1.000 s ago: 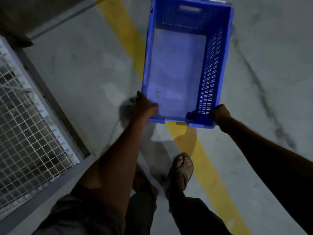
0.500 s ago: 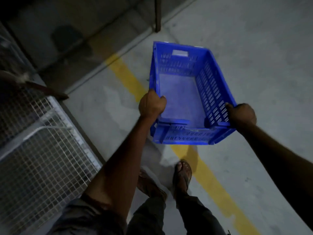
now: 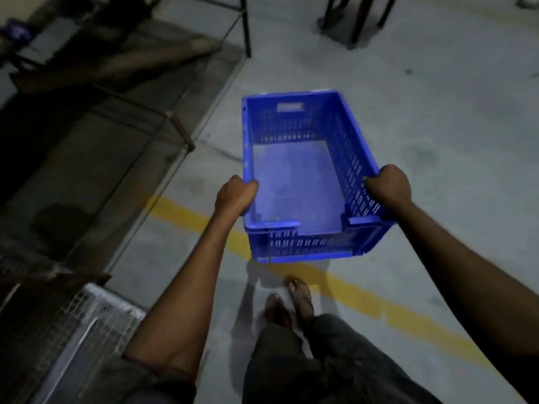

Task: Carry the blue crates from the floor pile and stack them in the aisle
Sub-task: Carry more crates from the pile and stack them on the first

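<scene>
Blue crate (image 3: 294, 182) held above yellow floor line (image 3: 350, 290); left hand (image 3: 234, 196), right hand (image 3: 389, 188) fingers curled over side rims. Ten o'clock shelving (image 3: 87, 53) dark, blurred.

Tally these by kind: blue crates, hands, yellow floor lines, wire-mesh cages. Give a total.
Blue crates: 1, the blue crate, empty and carried above the floor
Hands: 2, the left hand and the right hand, each gripping a side rim
Yellow floor lines: 1, the yellow line
Wire-mesh cages: 1, the wire-mesh cage
Total: 5
</scene>
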`<state>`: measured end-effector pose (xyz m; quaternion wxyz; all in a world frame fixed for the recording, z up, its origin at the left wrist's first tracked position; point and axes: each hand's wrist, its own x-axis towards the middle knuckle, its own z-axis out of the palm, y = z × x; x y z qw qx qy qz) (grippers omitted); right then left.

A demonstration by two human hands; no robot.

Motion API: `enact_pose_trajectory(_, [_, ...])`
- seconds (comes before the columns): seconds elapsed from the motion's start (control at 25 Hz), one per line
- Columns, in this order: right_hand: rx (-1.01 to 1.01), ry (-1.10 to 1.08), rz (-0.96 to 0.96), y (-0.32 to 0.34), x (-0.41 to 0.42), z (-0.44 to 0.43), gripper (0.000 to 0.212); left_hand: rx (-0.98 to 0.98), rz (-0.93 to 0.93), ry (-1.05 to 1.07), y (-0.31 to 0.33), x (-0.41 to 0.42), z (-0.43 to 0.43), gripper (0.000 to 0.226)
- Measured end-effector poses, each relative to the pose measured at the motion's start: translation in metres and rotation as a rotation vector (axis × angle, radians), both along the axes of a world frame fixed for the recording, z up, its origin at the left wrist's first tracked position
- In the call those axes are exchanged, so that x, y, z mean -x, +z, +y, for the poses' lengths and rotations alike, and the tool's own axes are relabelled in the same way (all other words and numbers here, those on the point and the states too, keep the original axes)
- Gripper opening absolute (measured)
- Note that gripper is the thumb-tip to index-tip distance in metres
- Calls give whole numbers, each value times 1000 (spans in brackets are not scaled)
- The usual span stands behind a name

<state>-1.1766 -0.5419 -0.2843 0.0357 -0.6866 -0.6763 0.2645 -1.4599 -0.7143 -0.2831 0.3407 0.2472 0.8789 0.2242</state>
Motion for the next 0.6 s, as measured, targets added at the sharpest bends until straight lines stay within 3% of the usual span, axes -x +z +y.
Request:
enact_pose_trajectory(0.08, [23,-83,-16,19,-41,-21,30,-30,-62,-58,16,-24,6,47])
enact_pose_trajectory(0.32, [46,-408,149,58,-163,-62,28,-179,-105,-204,67,-116,47,26])
enact_pose_trajectory(0.6, [-138,-703,283,90,-320,-64,20,-284,-100,-432,91,-267,118,23])
